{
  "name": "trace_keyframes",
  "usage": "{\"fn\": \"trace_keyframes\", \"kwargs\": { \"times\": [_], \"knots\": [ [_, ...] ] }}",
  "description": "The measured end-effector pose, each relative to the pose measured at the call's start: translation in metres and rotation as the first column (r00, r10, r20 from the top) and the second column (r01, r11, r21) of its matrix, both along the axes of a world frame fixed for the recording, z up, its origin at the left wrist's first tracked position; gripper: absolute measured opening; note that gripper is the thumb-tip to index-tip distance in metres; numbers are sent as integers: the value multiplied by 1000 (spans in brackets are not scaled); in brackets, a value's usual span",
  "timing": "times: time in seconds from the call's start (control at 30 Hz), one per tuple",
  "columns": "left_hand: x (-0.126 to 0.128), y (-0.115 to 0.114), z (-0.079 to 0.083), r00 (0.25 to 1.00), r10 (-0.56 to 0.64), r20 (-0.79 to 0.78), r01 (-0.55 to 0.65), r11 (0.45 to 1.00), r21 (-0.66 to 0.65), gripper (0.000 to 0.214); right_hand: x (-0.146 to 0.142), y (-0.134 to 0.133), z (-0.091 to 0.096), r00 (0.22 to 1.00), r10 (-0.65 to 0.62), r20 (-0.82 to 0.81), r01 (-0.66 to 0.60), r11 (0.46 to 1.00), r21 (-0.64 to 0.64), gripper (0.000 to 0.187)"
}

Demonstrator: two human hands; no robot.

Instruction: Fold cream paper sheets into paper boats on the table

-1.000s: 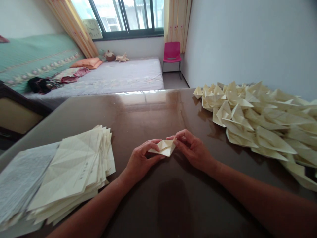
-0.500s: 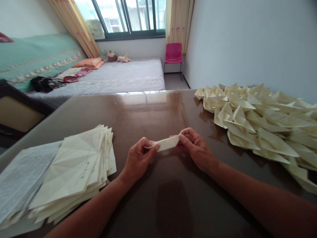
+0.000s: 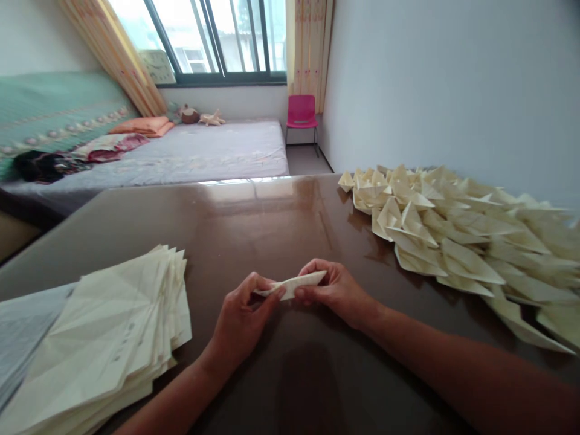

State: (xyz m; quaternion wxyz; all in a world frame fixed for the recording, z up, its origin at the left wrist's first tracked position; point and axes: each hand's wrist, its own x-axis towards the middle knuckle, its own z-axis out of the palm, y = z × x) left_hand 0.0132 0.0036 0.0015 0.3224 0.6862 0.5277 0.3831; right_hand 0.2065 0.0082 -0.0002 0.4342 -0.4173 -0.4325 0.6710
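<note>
A small cream-coloured folded paper [image 3: 290, 287], narrow and pointed at its right end, is held between my two hands above the brown table [image 3: 254, 229]. My left hand [image 3: 247, 308] pinches its left end between thumb and fingers. On the other side, my right hand [image 3: 333, 290] grips it near the middle and right, thumb in front and fingers behind. Part of the paper is hidden by my fingers. Left of my hands lies a stack of creased cream paper sheets [image 3: 109, 326]. To the right spreads a large pile of folded paper boats [image 3: 435, 217].
Printed greyish sheets [image 3: 27, 329] lie beside the cream stack at the far left. Beyond the table's far edge are a bed [image 3: 226, 145] and a pink chair [image 3: 301, 113]. A pale wall [image 3: 444, 84] runs along the right side.
My right hand has shifted its hold inward from the paper's right end, so that pointed tip now shows. The view has turned slightly to the right and tilted up.
</note>
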Motion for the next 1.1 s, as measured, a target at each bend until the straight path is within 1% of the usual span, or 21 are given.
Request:
{"fn": "trace_keyframes", "kwargs": {
  "times": [0.1, 0.2, 0.3, 0.4, 0.47, 0.53, 0.6, 0.67, 0.73, 0.8, 0.87, 0.9, 0.93, 0.97, 1.0, 1.07, 1.1],
  "knots": [
    [-1, 0, -3, 999, -32, -30, 32, 999, 0, 20, 0, 3, 3, 1000, -28, -8, 28, 1000, -10, 35],
    [-1, 0, -3, 996, -61, -65, 62, 998, 13, 31, -1, 3, 5, 999, -38, 20, 38, 999, -1, 34],
    [2, -2, 1, 992, -102, -67, 102, 995, -11, 27, -3, 3, 4, 999, -34, 40, 33, 999, 26, 31],
    [2, -2, 3, 990, -140, -27, 138, 988, -67, 25, -2, 2, 2, 998, -14, 61, 10, 998, 60, 29],
    [0, 0, 3, 988, -153, -18, 151, 984, -93, 26, 2, 3, 3, 990, 29, 138, -45, 992, 119, 27],
    [-5, 4, 2, 990, -140, -23, 137, 986, -93, 27, 9, 4, 6, 953, 68, 295, -139, 963, 229, 21],
    [-10, 10, 0, 992, -119, -37, 115, 989, -91, 28, 16, 7, 11, 882, 50, 469, -243, 900, 362, 21],
    [-14, 17, -3, 992, -117, -44, 111, 988, -111, 35, 23, 11, 16, 815, -8, 579, -319, 829, 460, 24],
    [-16, 22, -6, 994, -106, -9, 104, 987, -126, 48, 29, 17, 19, 764, -85, 639, -343, 786, 514, 33],
    [-17, 24, -9, 996, -78, 42, 82, 989, -123, 59, 37, 24, 22, 708, -202, 677, -308, 774, 553, 38],
    [-16, 24, -11, 997, -67, 48, 73, 990, -124, 61, 48, 32, 22, 609, -361, 706, -250, 757, 603, 31],
    [-16, 24, -12, 997, -75, 30, 78, 989, -122, 59, 54, 35, 23, 531, -442, 723, -239, 741, 628, 27],
    [-16, 23, -13, 996, -89, 8, 90, 990, -109, 54, 61, 38, 23, 431, -518, 739, -243, 722, 648, 25],
    [-16, 23, -14, 994, -110, -15, 108, 990, -87, 49, 67, 40, 24, 312, -576, 755, -271, 708, 652, 27],
    [-15, 22, -14, 991, -130, -37, 128, 990, -57, 45, 74, 41, 26, 177, -616, 768, -307, 706, 638, 28],
    [-14, 21, -15, 985, -161, -67, 161, 987, 6, 36, 84, 42, 29, -83, -639, 765, -359, 735, 575, 29],
    [-14, 21, -15, 982, -171, -80, 173, 985, 27, 33, 88, 42, 31, -186, -630, 754, -368, 756, 541, 29]
  ]
}}
